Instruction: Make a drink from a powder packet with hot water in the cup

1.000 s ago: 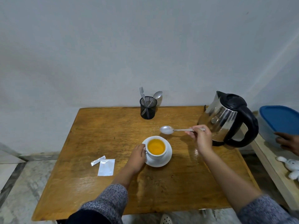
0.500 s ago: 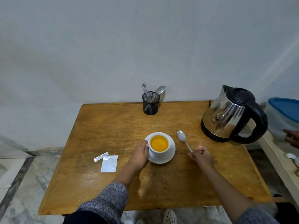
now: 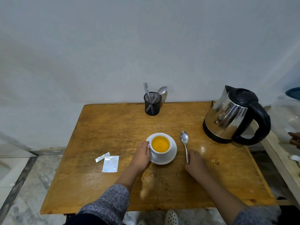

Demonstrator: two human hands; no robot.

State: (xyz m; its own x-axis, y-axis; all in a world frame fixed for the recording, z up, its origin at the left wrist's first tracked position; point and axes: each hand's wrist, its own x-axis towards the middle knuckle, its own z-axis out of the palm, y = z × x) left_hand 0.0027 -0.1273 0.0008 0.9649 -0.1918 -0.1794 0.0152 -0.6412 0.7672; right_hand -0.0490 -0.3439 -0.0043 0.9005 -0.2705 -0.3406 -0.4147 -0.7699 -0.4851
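A white cup (image 3: pixel 162 152) full of orange drink stands on a white saucer (image 3: pixel 172 157) in the middle of the wooden table (image 3: pixel 113 130). My left hand (image 3: pixel 142 154) grips the cup at its handle on the left side. A metal spoon (image 3: pixel 184 138) lies flat on the table just right of the saucer, bowl pointing away from me. My right hand (image 3: pixel 195 162) rests on the table with its fingers closed around the end of the spoon's handle. The opened white powder packet (image 3: pixel 110 164) and its torn-off strip (image 3: pixel 102 157) lie left of the cup.
A steel kettle with a black handle (image 3: pixel 233 117) stands at the table's right rear. A black mesh holder (image 3: pixel 152 103) with a fork and a spoon sits at the back edge. Another person's hand (image 3: pixel 295 140) shows over a side bench (image 3: pixel 279 159) at the right.
My right hand brought the spoon down from above the cup and laid it on the table right of the saucer. The left hand stayed on the cup.
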